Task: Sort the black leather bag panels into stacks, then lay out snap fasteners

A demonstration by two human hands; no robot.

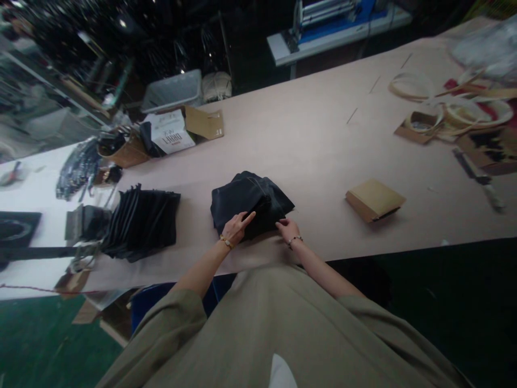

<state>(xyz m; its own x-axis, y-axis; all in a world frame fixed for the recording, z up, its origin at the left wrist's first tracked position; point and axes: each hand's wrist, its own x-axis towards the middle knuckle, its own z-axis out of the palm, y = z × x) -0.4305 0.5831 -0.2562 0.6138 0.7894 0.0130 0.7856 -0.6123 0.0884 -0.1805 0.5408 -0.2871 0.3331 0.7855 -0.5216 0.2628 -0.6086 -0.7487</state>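
In front of me lies a loose pile of black leather-like pieces [238,199], overlapping and partly folded. My left hand [236,228] rests on the near side of this pile with its index finger stretched out and the fingers apart. At the pile's near right corner, my right hand [288,229] has its fingertips closed on the edge of a black piece. Exactly how many layers it pinches cannot be made out. To the left stands a thick stack of similar black pieces [141,223], leaning and fanned.
A brown cardboard box [374,199] sits to the right on the table [307,129]. Rolls of pale strip [464,110], small open boxes and a dark-handled tool [479,178] lie farther right. At the back left are a white carton [172,132] and a grey bin [173,91].
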